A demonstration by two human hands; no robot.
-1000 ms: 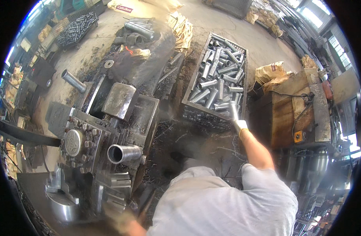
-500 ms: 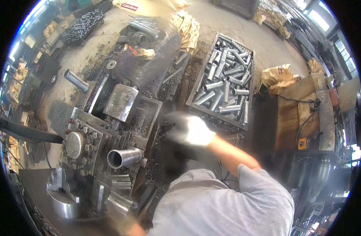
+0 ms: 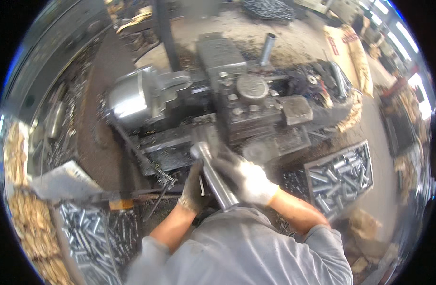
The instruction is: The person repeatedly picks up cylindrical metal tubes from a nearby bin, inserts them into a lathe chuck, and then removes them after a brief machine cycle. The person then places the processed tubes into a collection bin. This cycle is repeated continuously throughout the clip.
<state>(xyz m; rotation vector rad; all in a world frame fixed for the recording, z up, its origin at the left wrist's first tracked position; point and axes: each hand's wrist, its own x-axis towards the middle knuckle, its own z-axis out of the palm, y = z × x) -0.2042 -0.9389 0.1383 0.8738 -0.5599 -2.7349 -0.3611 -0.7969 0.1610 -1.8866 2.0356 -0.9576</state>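
A shiny metal tube lies slanted in front of my body, one end toward the lathe and the other near my shirt. My left hand, in a dark-palmed glove, curls along its left side; a thin pale metal piece shows by the fingers, too small to name. From the right, my right hand, in a white glove with dark fingers, closes on the tube, slightly blurred. Beyond the hands stands the lathe, with its bright jawed chuck at the left and a bolted tool post in the middle.
Crates of metal tubes stand at the right and left. A long curled metal shaving hangs along the lathe's front. One upright tube stands behind the tool post. Sacks lie at the back right.
My view has swung left toward the chuck. My right hand has come from beside the tube crate to the front of my body, where both hands now meet at a tube.
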